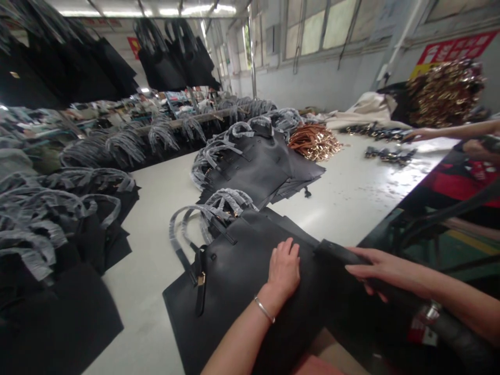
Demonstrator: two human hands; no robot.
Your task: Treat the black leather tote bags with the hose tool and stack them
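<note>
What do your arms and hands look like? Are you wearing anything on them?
Both forearms are bare, with no sleeves or gloves. The left hand has a thin silver bangle at the wrist. The right hand shows no jewellery.

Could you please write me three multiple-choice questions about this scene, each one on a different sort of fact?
1. Where does the left hand rest on the black leather tote bag?
A. On its gold-tone buckle
B. On its flat panel
C. On its base corner

2. What colour is the wrapping on the tote's handles?
A. Red
B. Orange
C. Grey

3. How does the tote lie on the white table?
A. Flat, with a panel facing up
B. Upright on its base
C. Tipped onto its handles

Answers:
1. B, because the palm and fingers lie on bare leather, away from the buckle.
2. C, because grey wrapping winds around the handles.
3. A, because the broad panel faces up from the table top.
</note>
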